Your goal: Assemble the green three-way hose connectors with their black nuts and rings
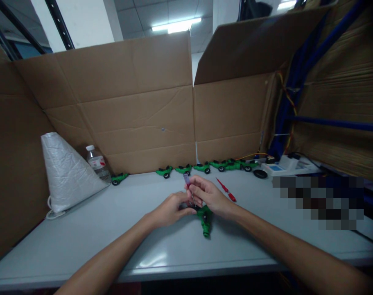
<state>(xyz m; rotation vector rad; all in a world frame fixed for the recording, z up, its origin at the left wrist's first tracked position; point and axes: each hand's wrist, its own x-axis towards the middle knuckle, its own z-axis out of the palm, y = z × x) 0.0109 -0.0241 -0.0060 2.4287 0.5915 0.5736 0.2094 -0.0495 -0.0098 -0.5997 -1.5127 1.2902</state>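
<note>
In the head view my right hand pinches a small screwdriver with a purplish, see-through handle. Its thin shaft slants down to a green toy vehicle on the table. My left hand grips the toy's left side, fingers closed around a dark part of it. The exact contact of the screwdriver tip is hidden by my fingers. A red screwdriver lies just right of my right hand.
Several green toy vehicles stand along the cardboard wall. A silver bag and a water bottle are at the left. A power strip and a black ring lie at the right on the white table.
</note>
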